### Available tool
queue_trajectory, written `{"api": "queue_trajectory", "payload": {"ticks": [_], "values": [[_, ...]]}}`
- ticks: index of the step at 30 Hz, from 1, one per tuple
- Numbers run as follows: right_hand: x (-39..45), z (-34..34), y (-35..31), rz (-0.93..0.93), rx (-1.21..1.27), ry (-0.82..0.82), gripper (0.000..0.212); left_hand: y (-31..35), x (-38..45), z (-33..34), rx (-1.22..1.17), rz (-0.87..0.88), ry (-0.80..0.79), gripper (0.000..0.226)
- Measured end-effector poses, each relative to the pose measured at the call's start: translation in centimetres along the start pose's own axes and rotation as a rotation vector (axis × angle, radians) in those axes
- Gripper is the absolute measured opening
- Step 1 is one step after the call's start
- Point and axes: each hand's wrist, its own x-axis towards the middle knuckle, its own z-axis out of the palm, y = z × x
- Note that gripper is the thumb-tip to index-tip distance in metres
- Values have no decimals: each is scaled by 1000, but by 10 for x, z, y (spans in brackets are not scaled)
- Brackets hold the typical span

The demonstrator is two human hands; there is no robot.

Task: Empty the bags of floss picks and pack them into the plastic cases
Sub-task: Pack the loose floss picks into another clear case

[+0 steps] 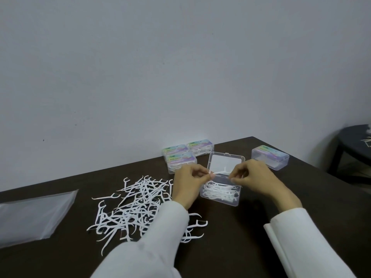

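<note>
An open clear plastic case [220,201] stands on the dark table with its lid [226,160] tipped up at the back and several white floss picks lying inside. Just above it I hold one white floss pick [219,172] level between both hands: my left hand [190,182] pinches its left end, my right hand [251,177] pinches its right end. A loose heap of white floss picks [132,207] lies to the left, partly hidden under my left sleeve. An emptied clear bag [34,215] lies flat at the far left.
Three shut, filled cases with coloured labels [181,157] sit by the wall behind the open case. Another shut case [270,162] stands at the back right. The table's right edge runs diagonally; beyond it is a dark round stool [355,143].
</note>
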Motion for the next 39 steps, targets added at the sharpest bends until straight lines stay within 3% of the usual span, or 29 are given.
{"api": "queue_trajectory", "payload": {"ticks": [7,14,20,24,28,34,39], "values": [[-1,-3,-2,-5,-19,19,8,1,-4,1,178,113,1,13],[-2,-2,-4,-6,-41,-16,12,-1,-7,0,463,109,45,33],[-2,-1,-8,9,-163,-100,15,-5,-5,-1,373,100,6,20],[-3,3,-13,5,-215,-103,22,-9,-4,-1,179,90,-87,8],[-3,10,-17,-30,-252,-96,28,-8,-5,-3,174,82,-95,1],[-1,13,-23,-129,-146,-5,14,0,-10,-26,131,87,-80,11],[-8,23,-51,-328,-53,-63,9,-6,-28,-73,160,70,-150,11]]}}
